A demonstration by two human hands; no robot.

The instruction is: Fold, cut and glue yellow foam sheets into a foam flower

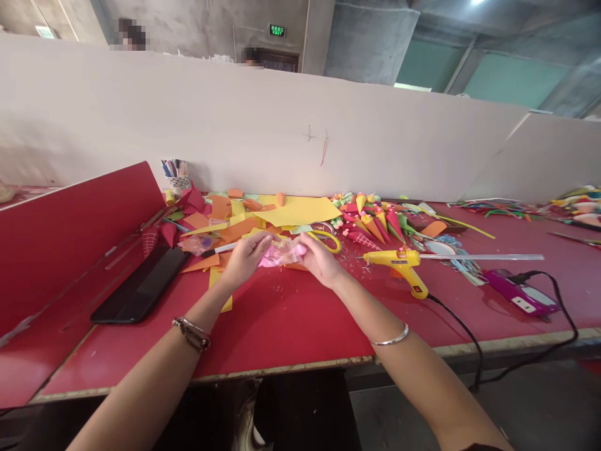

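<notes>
Between my two hands is a small clear plastic bag with pink pieces in it, just above the red table. My left hand grips the bag's left side, thumb on top. At its right side, the fingers of my right hand close on the bag beside a pink lump. What exactly the pink pieces are, I cannot make out. Yellow-handled scissors lie just behind my right hand. Orange and yellow paper pieces are heaped behind and left of my left hand.
To the right lies a yellow glue gun with a long glue stick, its cord running to a purple power strip. Small decorated cones are piled at the back. A black phone-like slab and a pen cup stand left.
</notes>
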